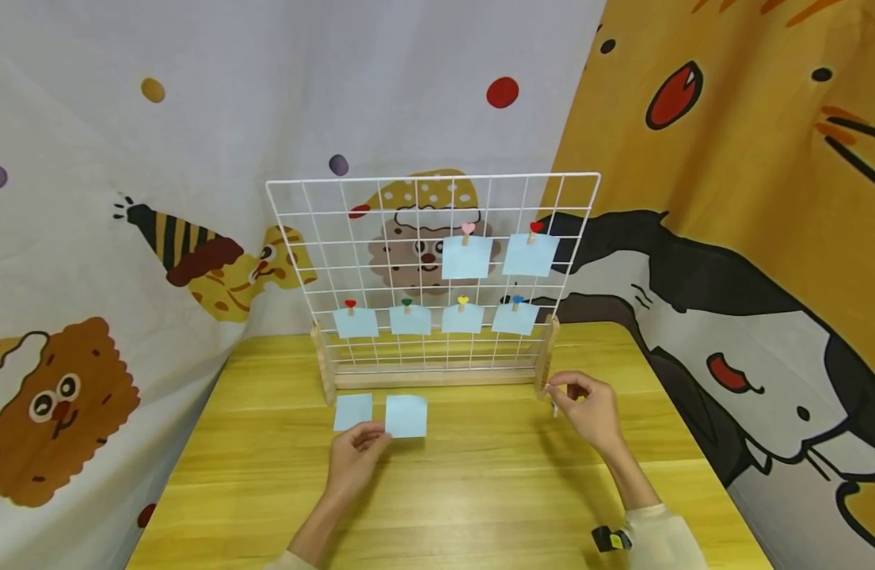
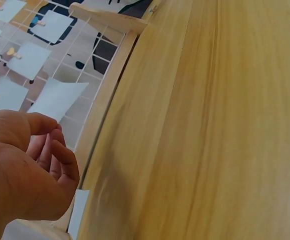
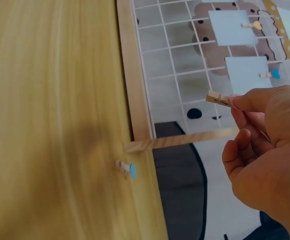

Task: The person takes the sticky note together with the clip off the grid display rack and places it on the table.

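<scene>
My left hand (image 1: 355,461) pinches a light blue paper note (image 1: 406,416) by its lower left corner, thumb against fingers. In the left wrist view the held note (image 2: 60,99) is raised before the grid. A second blue note (image 1: 353,412) lies on the table just left of it. Between the thumb and index finger of my right hand (image 1: 588,408) is a small wooden clothespin (image 3: 217,98), its far end largely covered by the fingers. Another clothespin with a blue heart (image 3: 126,168) lies on the table below that hand, beside the rack's right foot.
A white wire grid rack (image 1: 437,180) stands on a wooden base (image 1: 437,379) toward the back of the table (image 1: 466,491). Several blue notes (image 1: 467,258) hang on it from heart clothespins, two in an upper row, the others lower. A patterned curtain (image 1: 408,79) hangs behind.
</scene>
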Motion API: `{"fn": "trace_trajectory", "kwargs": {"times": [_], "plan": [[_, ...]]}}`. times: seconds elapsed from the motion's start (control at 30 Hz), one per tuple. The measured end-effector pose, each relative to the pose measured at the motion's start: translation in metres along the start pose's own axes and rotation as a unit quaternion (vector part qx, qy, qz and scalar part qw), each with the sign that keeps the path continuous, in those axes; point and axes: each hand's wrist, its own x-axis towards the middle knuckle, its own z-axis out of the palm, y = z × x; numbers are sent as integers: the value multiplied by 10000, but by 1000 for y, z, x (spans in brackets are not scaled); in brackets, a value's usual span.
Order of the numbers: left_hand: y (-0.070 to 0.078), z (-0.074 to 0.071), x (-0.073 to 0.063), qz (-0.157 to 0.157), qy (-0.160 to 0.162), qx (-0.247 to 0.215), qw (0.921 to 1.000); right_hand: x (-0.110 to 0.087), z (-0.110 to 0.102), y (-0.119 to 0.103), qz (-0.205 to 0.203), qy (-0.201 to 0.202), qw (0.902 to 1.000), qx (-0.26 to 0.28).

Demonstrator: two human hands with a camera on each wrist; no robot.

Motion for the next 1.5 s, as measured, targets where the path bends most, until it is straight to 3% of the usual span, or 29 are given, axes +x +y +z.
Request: {"fn": "trace_trajectory", "kwargs": {"times": [0.3,0.53,0.87,0.97,1.17,1.33,1.5], "plan": [[-4,8,0,-443,-25,6,9990,-6,-8,12,477,28,9987,-165],[-4,8,10,-811,289,-95,9962,-11,-13,20,666,37,9976,-192],[-6,5,23,-1025,770,-129,9917,-16,-21,34,958,51,9948,-331],[-9,4,25,-980,896,-24,9911,-17,-23,37,1120,17,9929,-403],[-18,3,30,-787,1184,764,9869,-19,-27,40,1201,41,9911,-566],[-20,2,30,-520,1210,1217,9838,-19,-31,42,1296,40,9898,-585],[-22,3,29,-455,1243,1502,9798,-21,-35,46,1453,19,9880,-531]]}}
